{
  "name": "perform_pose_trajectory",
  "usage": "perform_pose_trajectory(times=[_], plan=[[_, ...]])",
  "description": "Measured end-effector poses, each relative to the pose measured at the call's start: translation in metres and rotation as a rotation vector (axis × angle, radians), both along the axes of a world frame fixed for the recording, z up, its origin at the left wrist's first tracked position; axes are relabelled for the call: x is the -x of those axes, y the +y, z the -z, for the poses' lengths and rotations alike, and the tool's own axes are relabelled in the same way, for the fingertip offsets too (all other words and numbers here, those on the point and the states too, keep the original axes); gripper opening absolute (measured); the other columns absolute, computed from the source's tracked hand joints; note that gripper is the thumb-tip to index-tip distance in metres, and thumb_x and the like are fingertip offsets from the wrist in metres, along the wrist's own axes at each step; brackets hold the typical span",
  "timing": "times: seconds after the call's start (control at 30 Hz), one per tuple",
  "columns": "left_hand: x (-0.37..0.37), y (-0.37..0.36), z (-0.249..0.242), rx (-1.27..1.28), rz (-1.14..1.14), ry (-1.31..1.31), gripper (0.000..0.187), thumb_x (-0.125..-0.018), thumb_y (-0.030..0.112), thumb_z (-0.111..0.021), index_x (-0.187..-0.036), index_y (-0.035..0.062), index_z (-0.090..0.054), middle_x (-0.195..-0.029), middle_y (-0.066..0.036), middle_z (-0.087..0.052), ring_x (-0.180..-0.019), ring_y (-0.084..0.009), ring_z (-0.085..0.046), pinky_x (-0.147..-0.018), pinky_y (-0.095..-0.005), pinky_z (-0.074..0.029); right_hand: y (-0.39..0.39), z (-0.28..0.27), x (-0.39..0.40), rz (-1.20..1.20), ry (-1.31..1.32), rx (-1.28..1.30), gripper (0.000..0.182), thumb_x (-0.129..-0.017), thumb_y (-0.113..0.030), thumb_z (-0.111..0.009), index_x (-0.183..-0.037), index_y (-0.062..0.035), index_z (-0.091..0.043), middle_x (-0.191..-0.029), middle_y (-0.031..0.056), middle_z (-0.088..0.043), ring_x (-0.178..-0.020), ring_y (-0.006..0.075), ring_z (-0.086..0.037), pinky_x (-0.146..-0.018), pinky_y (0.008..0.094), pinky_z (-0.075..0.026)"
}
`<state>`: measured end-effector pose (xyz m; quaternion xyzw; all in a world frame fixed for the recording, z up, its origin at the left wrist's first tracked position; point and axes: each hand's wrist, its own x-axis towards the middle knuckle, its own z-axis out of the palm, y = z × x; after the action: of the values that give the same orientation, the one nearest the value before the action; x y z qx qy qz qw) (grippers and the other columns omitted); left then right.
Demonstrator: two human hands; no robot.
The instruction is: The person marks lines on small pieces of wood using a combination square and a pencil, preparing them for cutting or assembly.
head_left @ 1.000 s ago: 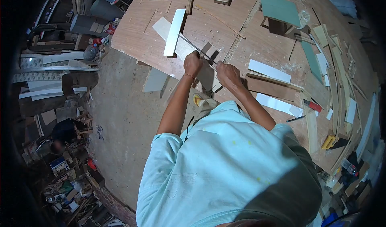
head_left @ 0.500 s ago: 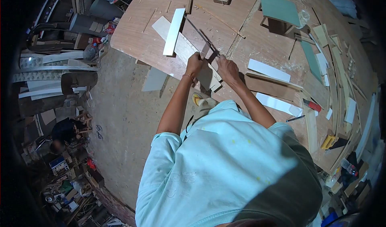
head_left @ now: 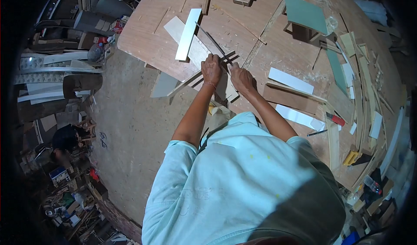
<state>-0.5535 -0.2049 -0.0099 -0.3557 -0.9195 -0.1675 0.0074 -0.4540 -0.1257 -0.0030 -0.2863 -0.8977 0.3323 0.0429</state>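
A narrow wooden strip slants past the table's near edge, and my left hand is closed around it. Its dark far end shows beyond my fingers. In my closed right hand is a long, thin dark tool, pointing away to the upper left and crossing close to the strip's far end. Its grip is hidden by my fingers, and I cannot tell its exact kind. Under both hands lies a pale flat board, with a white panel across its far part.
On the wooden table are a green-topped wooden piece, white panels, a red-handled tool and a yellow-handled tool. Long strips line the right edge. A person sits low among clutter at the left.
The strip in my left hand has come into view, slanting out over the table's near edge. My right hand and the dark tool have shifted slightly left and nearer to me.
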Motion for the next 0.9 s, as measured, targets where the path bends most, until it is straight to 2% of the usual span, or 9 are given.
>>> perform_pose_trajectory(times=[0.07,0.2,0.47,0.9], plan=[[-0.002,-0.001,0.005,0.039,0.044,0.123,0.010,-0.069,0.015,-0.053,-0.075,0.0073,-0.053,-0.079,-0.009,-0.051,-0.078,-0.0238,-0.048,-0.066,-0.0346,-0.034,0.001,-0.006,0.003,0.005,-0.086,0.110,0.032,-0.086,-0.028,-0.032,-0.087,0.0004,-0.046,-0.070,0.0252,-0.056,-0.071,0.0404,-0.056,-0.061,0.0480,-0.042],[-0.003,-0.001,0.010,0.028,0.014,0.111,0.012,-0.068,0.012,-0.052,-0.078,0.0070,-0.052,-0.081,-0.010,-0.051,-0.081,-0.0244,-0.046,-0.066,-0.0352,-0.036,0.001,-0.009,0.004,-0.009,-0.078,0.090,0.032,-0.086,-0.029,-0.033,-0.088,0.0002,-0.045,-0.070,0.0251,-0.056,-0.070,0.0402,-0.056,-0.060,0.0476,-0.042],[0.001,-0.002,0.014,0.048,0.066,0.187,0.012,-0.070,0.017,-0.051,-0.074,0.0063,-0.049,-0.074,-0.009,-0.047,-0.073,-0.0236,-0.046,-0.062,-0.0350,-0.034,0.003,0.001,0.011,-0.013,-0.062,0.090,0.031,-0.086,-0.029,-0.033,-0.089,-0.0011,-0.046,-0.070,0.0242,-0.057,-0.070,0.0399,-0.056,-0.060,0.0473,-0.042],[0.008,-0.002,0.016,-0.001,0.075,0.122,0.021,-0.068,0.020,-0.055,-0.078,0.0035,-0.047,-0.078,-0.011,-0.046,-0.076,-0.0247,-0.046,-0.064,-0.0342,-0.035,0.006,0.003,0.022,-0.076,-0.067,0.044,0.029,-0.086,-0.027,-0.033,-0.088,-0.0012,-0.046,-0.069,0.0231,-0.057,-0.069,0.0374,-0.057,-0.059,0.0454,-0.043]])
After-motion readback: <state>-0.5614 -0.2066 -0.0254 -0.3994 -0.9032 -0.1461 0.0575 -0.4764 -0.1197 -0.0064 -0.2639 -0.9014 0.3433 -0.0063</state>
